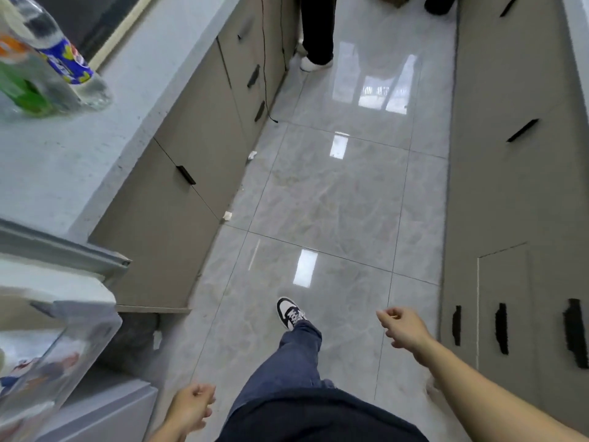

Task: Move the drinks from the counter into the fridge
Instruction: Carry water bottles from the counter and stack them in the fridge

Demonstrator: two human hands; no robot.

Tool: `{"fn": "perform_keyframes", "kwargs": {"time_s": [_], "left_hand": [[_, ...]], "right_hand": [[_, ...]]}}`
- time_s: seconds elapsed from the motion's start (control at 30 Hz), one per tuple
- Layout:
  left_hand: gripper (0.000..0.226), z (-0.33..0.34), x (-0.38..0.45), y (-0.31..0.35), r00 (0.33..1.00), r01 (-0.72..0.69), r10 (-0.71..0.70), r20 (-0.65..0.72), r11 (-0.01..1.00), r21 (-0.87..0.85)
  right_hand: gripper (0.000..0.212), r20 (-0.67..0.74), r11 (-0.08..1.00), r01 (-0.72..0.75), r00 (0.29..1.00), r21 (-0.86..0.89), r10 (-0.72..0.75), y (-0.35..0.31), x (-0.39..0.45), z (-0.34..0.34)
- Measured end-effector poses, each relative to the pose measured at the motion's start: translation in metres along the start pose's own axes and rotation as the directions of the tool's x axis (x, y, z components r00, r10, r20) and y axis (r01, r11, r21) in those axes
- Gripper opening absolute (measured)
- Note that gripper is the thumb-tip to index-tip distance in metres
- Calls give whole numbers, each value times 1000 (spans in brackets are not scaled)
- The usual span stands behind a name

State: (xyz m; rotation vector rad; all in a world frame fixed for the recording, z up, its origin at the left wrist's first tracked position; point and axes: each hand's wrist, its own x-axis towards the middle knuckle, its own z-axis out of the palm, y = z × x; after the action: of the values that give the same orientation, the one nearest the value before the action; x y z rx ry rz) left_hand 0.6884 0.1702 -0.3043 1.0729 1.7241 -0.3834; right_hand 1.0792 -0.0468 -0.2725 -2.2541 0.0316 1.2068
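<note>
Both hands empty, fingers loosely curled: left hand point(191, 408) low near the open fridge door point(60, 342), right hand point(402, 327) out over the grey tiled floor point(334, 199). On the pale counter point(63, 167), upper left, stand a clear bottle with blue label point(63, 59) and a green bottle point(22, 90), touching or overlapping; blurred. One black-and-white shoe point(290, 312) forward. A second person's legs point(317, 30) stand at the top.

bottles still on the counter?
2, both at the counter's far left: a clear bottle with a blue label and a green-labelled one beside it. More may sit out of frame.
</note>
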Motion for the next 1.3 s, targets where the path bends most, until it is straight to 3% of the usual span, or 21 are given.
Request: {"fn": "perform_keyframes", "kwargs": {"time_s": [0.17, 0.3, 0.43, 0.7, 0.87, 1.03, 1.17, 1.3], "left_hand": [[18, -5, 11, 100, 999, -34, 35, 34, 999, -30], [17, -19, 16, 182, 983, -178, 184, 27, 971, -157], [16, -28, 17, 221, 979, -203, 200, -40, 932, -299], [16, -24, 9, 227, 993, -47, -15, -118, 861, -507], [20, -12, 0, 231, 968, 42, -180, -175, 804, -593], [16, 14, -15, 248, 918, 127, -361, -167, 665, -736], [21, 22, -22, 269, 873, 128, -454, -178, 566, -814], [23, 2, -20, 295, 861, 43, -444, -250, 552, -833]], "right_hand": [[26, 8, 994, -2, 1000, -112, 3, -68, 39, -8], [25, 50, 981, 35, 998, -191, -26, -127, 74, -13], [27, 129, 952, 70, 991, -298, -33, -175, 106, -14], [23, 273, 867, 179, 961, -465, -52, -277, 182, 4], [21, 417, 797, 312, 905, -516, -84, -357, 224, 29], [26, 523, 723, 427, 846, -543, -106, -427, 252, 56], [25, 594, 656, 519, 794, -548, -131, -471, 254, 89], [20, 684, 589, 611, 718, -529, -129, -513, 226, 138]]}}
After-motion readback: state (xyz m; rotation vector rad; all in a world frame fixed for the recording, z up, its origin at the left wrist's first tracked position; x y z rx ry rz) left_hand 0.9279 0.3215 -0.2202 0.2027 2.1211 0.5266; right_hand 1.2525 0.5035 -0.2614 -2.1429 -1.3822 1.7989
